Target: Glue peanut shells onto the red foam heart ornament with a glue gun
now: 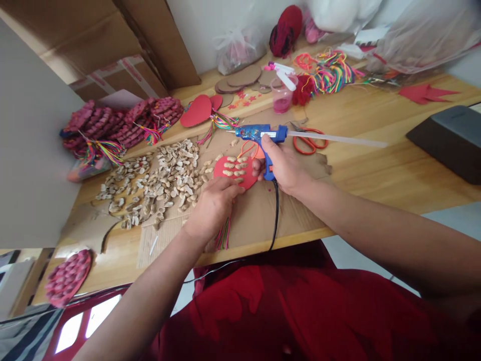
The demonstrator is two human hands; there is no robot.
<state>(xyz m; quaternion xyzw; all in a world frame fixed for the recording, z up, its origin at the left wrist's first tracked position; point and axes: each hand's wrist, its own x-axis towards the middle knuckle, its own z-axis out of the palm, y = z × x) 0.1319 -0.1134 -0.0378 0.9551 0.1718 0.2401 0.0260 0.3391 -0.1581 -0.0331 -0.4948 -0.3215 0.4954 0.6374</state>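
My right hand (283,163) is wrapped round the handle of a blue hot glue gun (259,133). The nozzle points left, and a long clear glue stick (338,138) sticks out of its back. Beneath the gun lies a red heart-shaped piece (248,181), with rows of peanut shells (229,165) on it. My left hand (216,200) bends over its lower left edge, fingers closed and pressing at a peanut shell (239,179); the fingertips are partly hidden. A colourful tassel (223,235) hangs below the piece. Orange cord (248,148) loops from its top.
Loose peanut shells (173,170) spread over the cardboard (300,215) on the left. Orange-handled scissors (310,144) lie right of the gun, whose black cord (277,215) runs off the table edge. Finished pink pieces (124,123), a plastic cup (281,95) and tassels (334,72) stand behind.
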